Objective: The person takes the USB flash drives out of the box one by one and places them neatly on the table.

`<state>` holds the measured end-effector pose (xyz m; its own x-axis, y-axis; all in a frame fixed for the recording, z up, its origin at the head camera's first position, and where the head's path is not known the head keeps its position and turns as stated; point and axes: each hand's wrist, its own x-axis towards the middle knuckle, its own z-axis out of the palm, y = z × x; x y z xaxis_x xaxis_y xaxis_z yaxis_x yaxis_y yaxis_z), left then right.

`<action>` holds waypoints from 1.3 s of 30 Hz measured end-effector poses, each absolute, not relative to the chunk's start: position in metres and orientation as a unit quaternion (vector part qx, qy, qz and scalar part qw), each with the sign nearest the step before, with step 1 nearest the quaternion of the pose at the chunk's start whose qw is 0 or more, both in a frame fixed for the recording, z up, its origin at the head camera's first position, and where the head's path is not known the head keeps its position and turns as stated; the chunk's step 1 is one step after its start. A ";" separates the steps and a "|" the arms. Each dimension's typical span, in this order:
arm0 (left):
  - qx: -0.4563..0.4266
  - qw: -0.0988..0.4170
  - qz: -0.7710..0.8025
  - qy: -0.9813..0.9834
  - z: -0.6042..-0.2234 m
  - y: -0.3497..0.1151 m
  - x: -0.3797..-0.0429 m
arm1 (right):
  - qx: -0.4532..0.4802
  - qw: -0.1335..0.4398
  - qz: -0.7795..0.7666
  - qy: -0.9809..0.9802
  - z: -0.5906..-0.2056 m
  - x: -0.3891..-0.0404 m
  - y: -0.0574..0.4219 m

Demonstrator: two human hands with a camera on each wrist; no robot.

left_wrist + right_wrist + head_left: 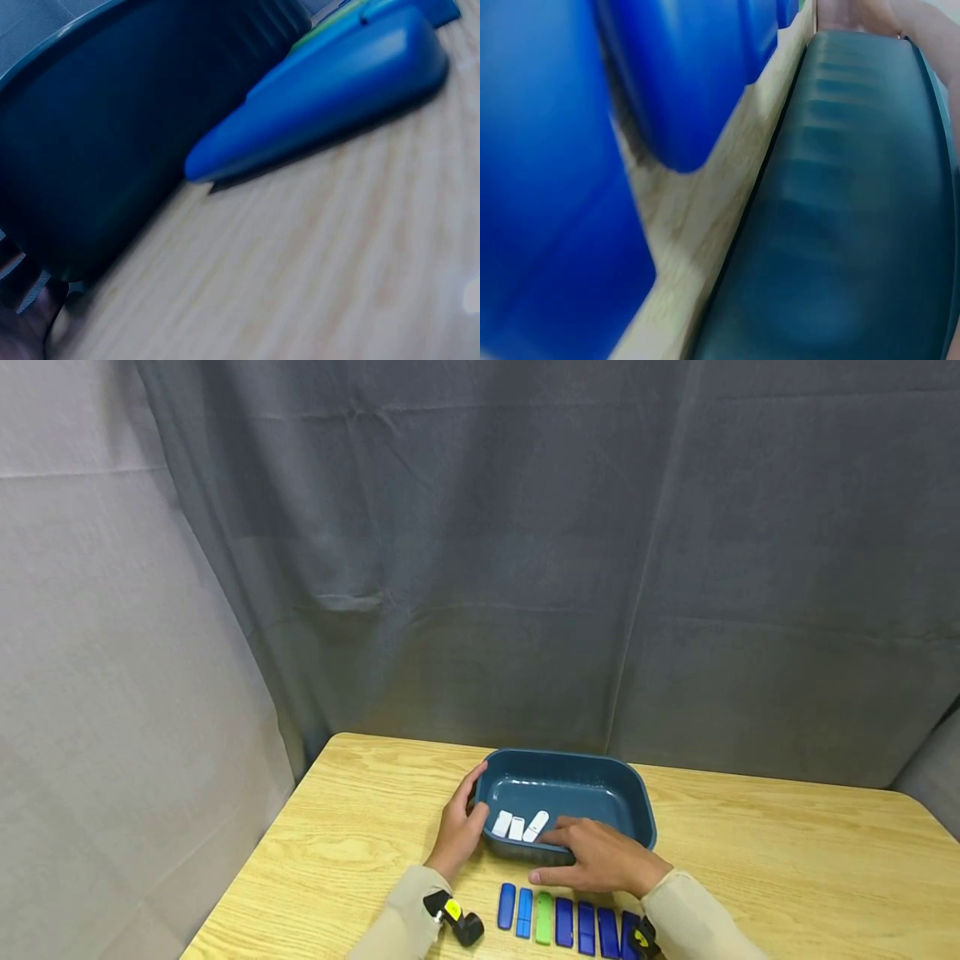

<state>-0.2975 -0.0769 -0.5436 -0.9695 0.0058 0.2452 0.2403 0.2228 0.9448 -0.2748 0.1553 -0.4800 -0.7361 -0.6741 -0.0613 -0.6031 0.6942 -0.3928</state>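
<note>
A dark teal plastic tub (637,793) stands on the table, with several white sticks like USB flash drives (516,827) at its front left inside. My left hand (459,831) holds the tub's left side, thumb near the front corner and index finger along the wall. Over the front rim reaches my right hand (600,858). Its fingers are inside beside the white sticks, and its thumb stays outside, pointing left. Whether the fingertips touch a stick is hidden. In front of the tub lie several similar sticks in a row: a light blue one (506,906), a green one (543,917) and dark blue ones (564,922).
The light wood table (780,852) extends to both sides of the tub. A dark grey curtain (487,568) hangs behind it, and a pale grey one (127,677) at the left. The right sleeve (697,918) is close to the row's right end.
</note>
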 end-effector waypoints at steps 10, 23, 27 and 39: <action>-0.079 0.092 -0.621 -0.775 -0.542 -0.076 -0.296 | -0.337 0.104 -0.162 0.922 -0.478 -0.273 0.154; -0.082 0.091 -0.624 -0.772 -0.545 -0.076 -0.298 | -0.367 0.082 -0.203 0.904 -0.479 -0.274 0.159; -0.080 0.087 -0.626 -0.771 -0.546 -0.076 -0.299 | -0.380 0.069 -0.222 0.895 -0.478 -0.273 0.161; -0.085 0.084 -0.623 -0.773 -0.510 -0.074 -0.277 | -0.403 0.041 -0.221 0.887 -0.479 -0.271 0.162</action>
<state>-0.2774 -0.0738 -0.5104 -0.9713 0.0269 0.2364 0.2367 0.2095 0.9487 -0.2710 0.1620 -0.4793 -0.6723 -0.7329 0.1044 -0.6963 0.5781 -0.4253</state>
